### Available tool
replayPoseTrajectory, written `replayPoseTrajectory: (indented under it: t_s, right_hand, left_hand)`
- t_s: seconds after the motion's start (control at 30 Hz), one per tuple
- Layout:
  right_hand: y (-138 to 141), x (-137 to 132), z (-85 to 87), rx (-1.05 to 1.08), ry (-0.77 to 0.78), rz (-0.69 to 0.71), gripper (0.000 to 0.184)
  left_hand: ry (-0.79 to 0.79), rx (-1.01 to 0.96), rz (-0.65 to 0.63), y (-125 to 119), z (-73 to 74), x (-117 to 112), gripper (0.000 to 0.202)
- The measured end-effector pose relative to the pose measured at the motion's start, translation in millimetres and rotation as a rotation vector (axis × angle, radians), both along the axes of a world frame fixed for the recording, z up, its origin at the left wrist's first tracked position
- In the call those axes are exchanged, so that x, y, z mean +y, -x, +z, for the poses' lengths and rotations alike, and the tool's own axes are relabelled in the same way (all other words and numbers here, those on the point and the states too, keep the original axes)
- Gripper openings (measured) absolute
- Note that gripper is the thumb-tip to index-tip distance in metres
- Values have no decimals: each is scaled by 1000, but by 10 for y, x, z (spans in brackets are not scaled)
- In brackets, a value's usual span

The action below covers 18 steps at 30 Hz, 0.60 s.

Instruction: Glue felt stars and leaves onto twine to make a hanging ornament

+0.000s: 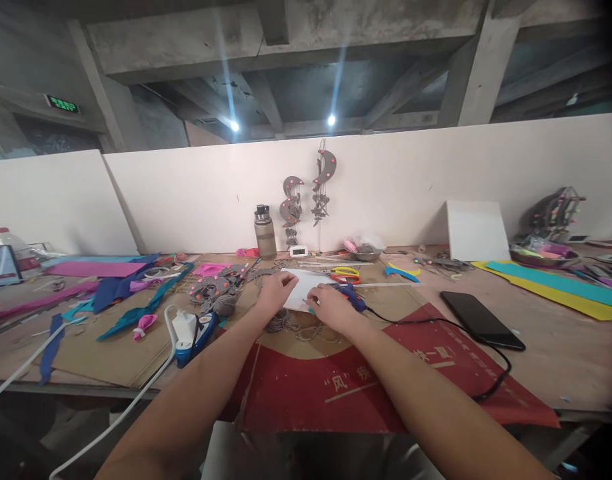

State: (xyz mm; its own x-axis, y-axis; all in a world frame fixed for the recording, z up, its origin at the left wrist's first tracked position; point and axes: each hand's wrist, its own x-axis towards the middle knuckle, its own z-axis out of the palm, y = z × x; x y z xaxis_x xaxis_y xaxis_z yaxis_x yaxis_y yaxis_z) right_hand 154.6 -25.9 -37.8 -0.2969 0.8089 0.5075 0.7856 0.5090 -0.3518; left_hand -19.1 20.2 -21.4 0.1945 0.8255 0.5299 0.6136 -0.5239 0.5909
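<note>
Through the head camera I have both bare hands meeting over a white sheet [302, 283] near the middle of the worktop [561, 360]. My left hand [277, 293] comes in at the sheet's left side, its fingers bent inward; I cannot tell whether they grasp anything. My right hand [331, 307] lies across the sheet's right part with the fingers curled, and from here I cannot make out whether they are pinching something small. A blue glue gun [355, 298] sits just beyond that hand, its black cord [426, 321] running off to the right, past a dark smartphone [481, 320]. Scissors [346, 273] with red and yellow handles lie behind the sheet. Grey yarn [276, 323] is bunched in front of it, over cardboard with a red printed panel [306, 400]. To my left I see grey pieces dotted with pink [211, 288] and a blue-and-white power strip [196, 339] with a plug in it. Farther back, a bottle [265, 235] stands upright beside a small digital clock [299, 251], and a grey crescent ornament [328, 167] hangs against the white partition [401, 180].
</note>
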Motion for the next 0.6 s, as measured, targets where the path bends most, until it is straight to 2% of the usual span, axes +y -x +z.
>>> replayPoseTrajectory:
  t_s: [0.23, 0.47, 0.6]
  right_hand:
    - [37, -46, 45, 8, -33, -3, 16]
    - [7, -27, 118, 262, -167, 109, 21]
    - [5, -57, 134, 369, -198, 96, 24]
  left_hand:
    - [-27, -1, -6, 4, -25, -4, 18]
    - [-64, 2, 7, -23, -21, -36, 16]
    - [-79, -64, 67, -8, -75, 17, 19]
